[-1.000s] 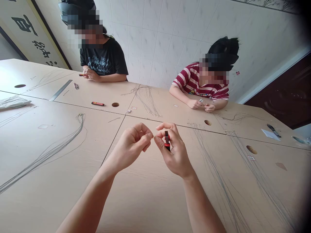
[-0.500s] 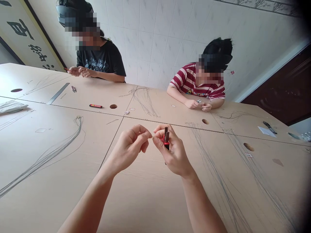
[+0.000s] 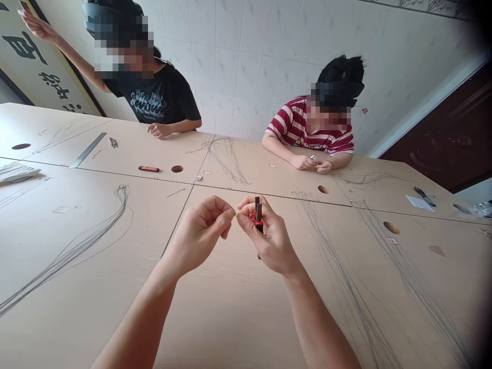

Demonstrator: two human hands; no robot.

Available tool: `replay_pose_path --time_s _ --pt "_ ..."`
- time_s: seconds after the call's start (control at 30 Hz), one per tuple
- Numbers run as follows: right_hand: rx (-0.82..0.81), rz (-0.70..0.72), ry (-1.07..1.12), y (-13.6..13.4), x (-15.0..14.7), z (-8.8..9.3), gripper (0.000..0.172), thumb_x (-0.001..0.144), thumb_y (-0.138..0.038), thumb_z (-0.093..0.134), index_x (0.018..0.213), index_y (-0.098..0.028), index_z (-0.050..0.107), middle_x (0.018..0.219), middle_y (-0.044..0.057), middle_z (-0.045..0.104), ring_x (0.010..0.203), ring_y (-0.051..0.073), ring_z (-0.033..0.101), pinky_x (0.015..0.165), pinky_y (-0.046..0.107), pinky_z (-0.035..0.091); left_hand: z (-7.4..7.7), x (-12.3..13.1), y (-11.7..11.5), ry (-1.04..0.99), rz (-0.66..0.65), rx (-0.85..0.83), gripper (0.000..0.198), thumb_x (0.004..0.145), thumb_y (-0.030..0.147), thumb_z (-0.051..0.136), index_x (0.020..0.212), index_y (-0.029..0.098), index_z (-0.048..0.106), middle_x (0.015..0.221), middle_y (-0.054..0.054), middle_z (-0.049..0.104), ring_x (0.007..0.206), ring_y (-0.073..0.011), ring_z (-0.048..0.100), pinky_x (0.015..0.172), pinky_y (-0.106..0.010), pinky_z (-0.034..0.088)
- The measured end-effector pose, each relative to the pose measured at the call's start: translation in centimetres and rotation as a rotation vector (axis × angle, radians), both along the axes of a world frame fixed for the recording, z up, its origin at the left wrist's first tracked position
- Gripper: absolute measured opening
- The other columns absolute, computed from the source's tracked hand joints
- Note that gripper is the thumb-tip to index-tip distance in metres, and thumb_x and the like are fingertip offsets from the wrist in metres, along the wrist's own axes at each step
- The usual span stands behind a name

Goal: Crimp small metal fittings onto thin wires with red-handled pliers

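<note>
My right hand [image 3: 269, 230] is closed round a pair of pliers [image 3: 258, 218] with red and black handles, the jaws pointing up and away. Its thumb and index finger also pinch toward my left hand [image 3: 207, 225]. The left hand's thumb and index finger are pressed together on a tiny gold-coloured piece [image 3: 236, 214], too small to name, where the fingertips of both hands meet. Both hands are held above the middle of the table [image 3: 230, 318].
Bundles of thin grey cords [image 3: 92, 225] lie at the left, with more cords [image 3: 342, 271] at the right. Beyond are a red and black cutter-like stick [image 3: 148, 168], a steel ruler [image 3: 88, 150] and round table holes [image 3: 177, 169]. Two co-workers sit opposite.
My hands keep their pinch and shift only slightly in view. The co-worker at the left has raised one arm high to the side; the other hand rests on the table.
</note>
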State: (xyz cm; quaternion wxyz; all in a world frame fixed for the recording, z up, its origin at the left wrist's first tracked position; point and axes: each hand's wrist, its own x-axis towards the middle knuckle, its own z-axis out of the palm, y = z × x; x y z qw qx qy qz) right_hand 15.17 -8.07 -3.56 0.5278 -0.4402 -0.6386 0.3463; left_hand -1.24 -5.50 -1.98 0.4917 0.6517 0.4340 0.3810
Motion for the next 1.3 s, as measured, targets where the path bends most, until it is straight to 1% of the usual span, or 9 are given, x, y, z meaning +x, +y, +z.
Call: replay_pose_path --time_s 0.17,0.3,0.4,0.5,0.6,0.73,0.9,1.07,1.3 --pt "-0.159 0.019 0.314 1.0 -0.4 -1.2 0.011 0.089 -0.032 0.06 0.092 -0.023 0.064 0.115 0.005 0.058 0.089 0.015 0.057 0.081 0.034 0.049 0.1 0.0 0.2 -0.027 0.056 -0.019 0.024 0.093 0.037 0.055 0.076 0.02 0.053 0.055 0.005 0.049 0.047 -0.0074 0.033 0.045 -0.021 0.026" --pt "-0.675 0.114 0.847 2.4 -1.0 -3.3 0.018 0.086 -0.038 0.056 0.09 -0.021 0.056 0.11 0.011 0.063 0.098 0.023 0.061 0.075 0.043 0.053 0.3 0.0 0.5 -0.059 0.113 -0.032 0.02 0.092 0.032 0.055 0.076 0.019 0.053 0.053 0.006 0.047 0.045 -0.0067 0.033 0.044 -0.02 0.026" --pt "-0.883 0.257 0.905 2.0 -1.5 -4.2 0.023 0.085 -0.038 0.053 0.102 -0.024 0.05 0.105 0.009 0.063 0.094 0.023 0.063 0.07 0.044 0.054 0.3 0.0 0.7 -0.093 0.138 -0.025 0.019 0.091 0.029 0.055 0.076 0.018 0.054 0.053 0.006 0.046 0.048 -0.0068 0.037 0.047 -0.02 0.029" --pt "-0.748 0.291 0.756 0.4 -2.1 -4.2 0.038 0.079 -0.025 0.055 0.115 -0.027 0.044 0.108 0.005 0.059 0.089 0.019 0.061 0.074 0.042 0.053 0.0 0.0 0.8 -0.12 0.165 -0.025 0.019 0.091 0.029 0.055 0.076 0.018 0.054 0.054 0.006 0.047 0.05 -0.0066 0.037 0.048 -0.02 0.03" --pt "-0.374 0.036 0.323 -0.9 -2.8 -4.1 0.051 0.07 -0.015 0.057 0.118 -0.027 0.043 0.104 0.003 0.056 0.087 0.018 0.056 0.083 0.042 0.05 -0.3 0.2 0.8 -0.13 0.181 -0.041 0.019 0.092 0.031 0.056 0.077 0.019 0.053 0.054 0.007 0.047 0.05 -0.0067 0.036 0.047 -0.02 0.029" --pt "0.013 -0.281 -0.109 -0.8 -3.4 -4.5 0.043 0.067 -0.012 0.053 0.108 -0.023 0.047 0.087 0.002 0.053 0.083 0.02 0.054 0.078 0.041 0.05 -0.6 0.6 0.8 -0.146 0.194 -0.047 0.02 0.092 0.033 0.056 0.078 0.019 0.053 0.054 0.007 0.046 0.049 -0.0074 0.036 0.046 -0.02 0.028" --pt "-0.069 -0.25 -0.009 -0.2 -3.0 -4.0 0.015 0.082 -0.023 0.055 0.097 -0.022 0.052 0.079 0.001 0.056 0.073 0.017 0.055 0.067 0.033 0.05 -0.8 0.7 0.6 -0.147 0.177 -0.044 0.02 0.092 0.035 0.056 0.079 0.02 0.053 0.055 0.006 0.046 0.05 -0.0082 0.037 0.048 -0.022 0.03" --pt "-0.113 -0.136 0.217 0.1 -1.6 -2.0 0.017 0.09 -0.038 0.058 0.095 -0.022 0.056 0.085 0.002 0.061 0.075 0.014 0.057 0.067 0.028 0.048 -0.7 0.8 0.2 -0.109 0.144 -0.031 0.022 0.093 0.034 0.055 0.077 0.019 0.053 0.055 0.005 0.047 0.05 -0.0083 0.036 0.046 -0.021 0.028" --pt "-0.018 -0.211 -0.021 -0.4 -1.4 -2.2 0.01 0.09 -0.029 0.056 0.096 -0.021 0.055 0.08 0.001 0.059 0.074 0.016 0.057 0.07 0.032 0.05 -0.4 1.0 0.1 -0.159 0.155 -0.047 0.021 0.092 0.036 0.056 0.078 0.02 0.053 0.054 0.006 0.046 0.048 -0.0081 0.035 0.045 -0.021 0.027"
